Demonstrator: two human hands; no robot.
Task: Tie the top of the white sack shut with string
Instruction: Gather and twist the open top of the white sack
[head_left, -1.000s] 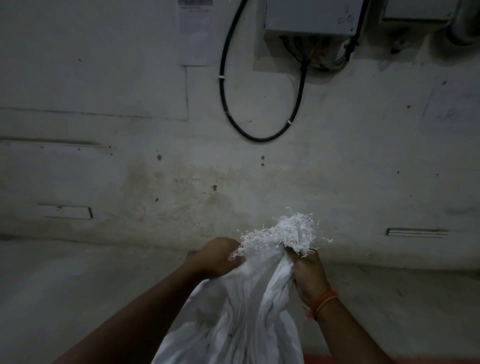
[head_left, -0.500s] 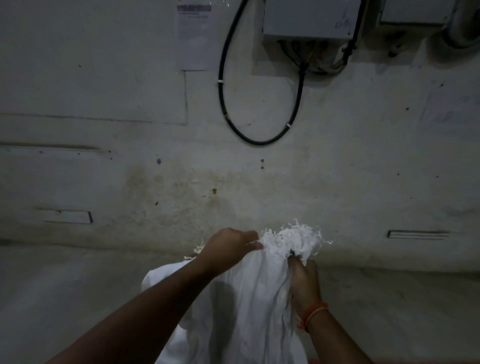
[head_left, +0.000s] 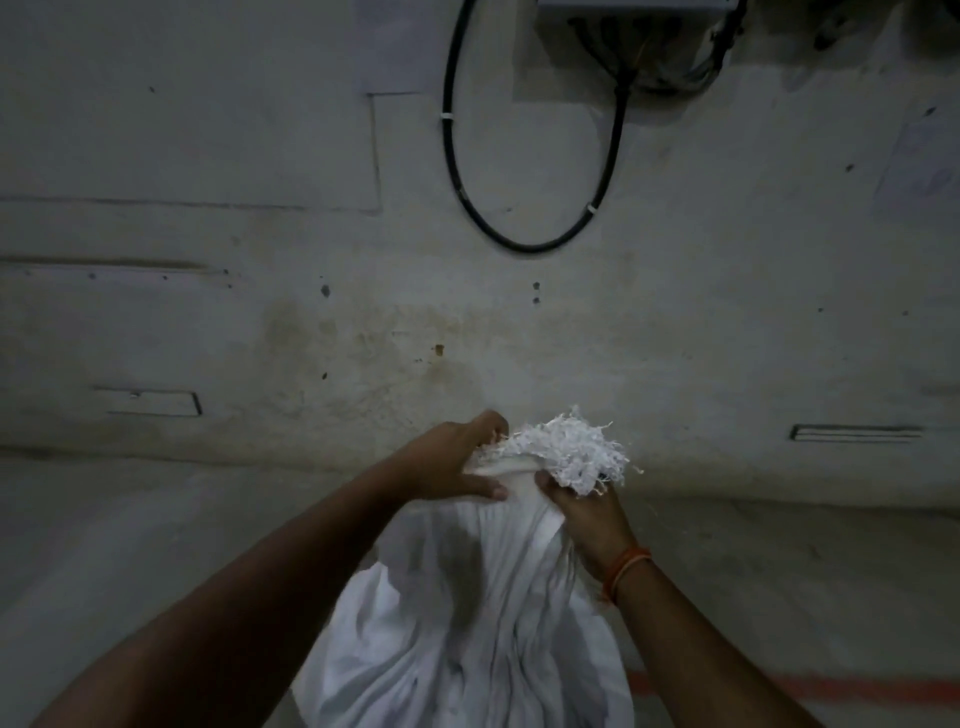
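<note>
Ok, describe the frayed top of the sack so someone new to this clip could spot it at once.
Start at the black cable loop on the stained wall, then drop straight down to the white sack. Its frayed top is the shredded white tuft bunched between the left hand and right hand, the only ragged part above smooth cloth.

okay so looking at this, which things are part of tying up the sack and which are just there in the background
Part of the job: white sack, its frayed top, left hand, right hand. No string visible.

Just there: black cable loop, wall box, orange wristband, red floor line.
</note>
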